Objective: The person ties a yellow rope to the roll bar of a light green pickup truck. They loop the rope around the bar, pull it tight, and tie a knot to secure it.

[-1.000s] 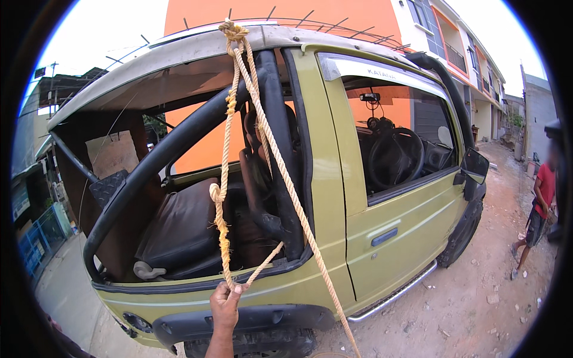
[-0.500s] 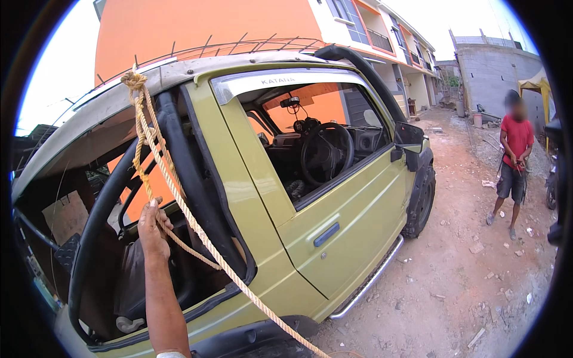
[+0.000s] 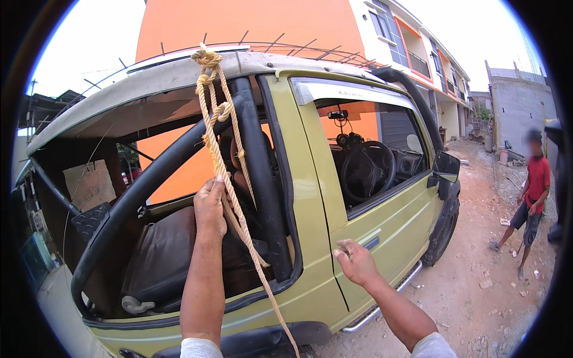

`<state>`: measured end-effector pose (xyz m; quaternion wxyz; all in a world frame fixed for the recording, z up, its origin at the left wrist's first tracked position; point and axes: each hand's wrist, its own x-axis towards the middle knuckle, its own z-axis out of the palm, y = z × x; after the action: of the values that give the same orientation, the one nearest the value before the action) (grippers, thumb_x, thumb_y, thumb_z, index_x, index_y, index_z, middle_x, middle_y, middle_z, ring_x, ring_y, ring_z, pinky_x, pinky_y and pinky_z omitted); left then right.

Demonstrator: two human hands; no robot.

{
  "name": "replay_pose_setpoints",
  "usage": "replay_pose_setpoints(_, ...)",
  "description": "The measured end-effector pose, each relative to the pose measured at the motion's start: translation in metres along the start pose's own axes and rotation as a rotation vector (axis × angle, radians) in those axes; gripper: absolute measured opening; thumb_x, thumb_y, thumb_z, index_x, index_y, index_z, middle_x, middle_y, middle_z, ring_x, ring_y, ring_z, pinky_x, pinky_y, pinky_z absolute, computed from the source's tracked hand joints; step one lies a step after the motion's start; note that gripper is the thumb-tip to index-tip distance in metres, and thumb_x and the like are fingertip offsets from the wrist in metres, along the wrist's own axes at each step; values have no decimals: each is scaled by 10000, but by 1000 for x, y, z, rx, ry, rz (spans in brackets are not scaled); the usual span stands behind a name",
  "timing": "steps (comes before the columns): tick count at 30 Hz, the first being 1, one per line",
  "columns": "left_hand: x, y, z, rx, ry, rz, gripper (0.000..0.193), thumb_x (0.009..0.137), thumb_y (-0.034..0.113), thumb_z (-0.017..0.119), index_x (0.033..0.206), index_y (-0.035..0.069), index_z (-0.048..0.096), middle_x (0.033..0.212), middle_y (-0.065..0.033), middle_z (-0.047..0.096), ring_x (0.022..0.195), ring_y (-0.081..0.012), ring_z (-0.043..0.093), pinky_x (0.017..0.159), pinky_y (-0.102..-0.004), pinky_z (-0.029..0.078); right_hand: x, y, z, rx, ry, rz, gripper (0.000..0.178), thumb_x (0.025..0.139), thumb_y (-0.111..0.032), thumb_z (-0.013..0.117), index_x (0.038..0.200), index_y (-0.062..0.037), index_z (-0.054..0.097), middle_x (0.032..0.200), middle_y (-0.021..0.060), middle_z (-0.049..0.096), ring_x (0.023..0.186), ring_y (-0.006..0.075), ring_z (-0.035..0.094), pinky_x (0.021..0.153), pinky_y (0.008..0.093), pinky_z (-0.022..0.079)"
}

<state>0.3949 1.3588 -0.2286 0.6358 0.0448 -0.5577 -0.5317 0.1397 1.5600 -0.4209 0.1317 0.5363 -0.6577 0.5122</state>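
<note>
A twisted tan rope [image 3: 216, 156] hangs from a knot [image 3: 207, 58] at the roof edge of an olive-green off-road vehicle [image 3: 307, 179]. My left hand [image 3: 210, 206] is closed around the rope below a smaller loop, in front of the open rear side. From there the thicker strand runs down across the rear side panel and past the lower edge of the view. My right hand [image 3: 356, 262] is raised beside the door, close to the blue-grey door handle [image 3: 371, 243]. Its fingers are slightly bent and apart, with nothing seen in them.
Black padded roll bars [image 3: 137, 179] frame the open rear side, with a dark seat [image 3: 161, 250] inside. Steel rods [image 3: 274, 43] stick up behind the roof. A person in a red shirt [image 3: 538, 179] stands on the dirt ground [image 3: 477, 238] at right. A silver side step [image 3: 412, 275] runs below the door.
My right hand has come into view beside the door. My left hand now grips the hanging strands closer together. The view has shifted, so the vehicle sits further right.
</note>
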Motion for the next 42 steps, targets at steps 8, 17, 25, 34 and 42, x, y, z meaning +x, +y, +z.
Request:
replay_pose_setpoints(8,-4,7,19,93,-75,76,207,994,142,580,898,-19,667,694,4,582,575,-61,534,533,-219,445,209,-314,30,-133,301,-351,341,942,-323,613,1022,8,632,951,205,703,888,354,705,761,445,564)
replay_pose_setpoints(17,-6,34,-5,52,-78,-71,342,991,349,548,1118,36,598,686,-33,602,546,-121,602,510,-255,521,223,-305,0,215,84,-117,371,951,-338,580,973,18,682,864,206,710,849,351,705,779,461,535)
replay_pose_setpoints(25,55,57,29,-227,-454,-155,554,982,625,442,1102,105,592,734,-65,664,573,-172,611,515,-288,498,223,-290,-15,579,-150,-88,357,995,-265,519,943,46,686,802,153,682,668,228,630,638,378,508)
replay_pose_setpoints(34,111,69,37,332,59,221,408,947,405,658,810,21,644,609,8,533,490,-76,483,477,-226,390,184,-246,-19,823,-311,-36,386,1026,-334,493,738,-79,519,591,-31,425,492,79,359,462,292,320)
replay_pose_setpoints(42,131,90,55,1361,324,575,604,953,535,529,686,23,709,595,-109,641,591,-271,636,615,-432,485,135,-222,34,1180,-492,2,314,1035,-361,501,884,-86,503,600,-91,330,484,15,305,434,212,265)
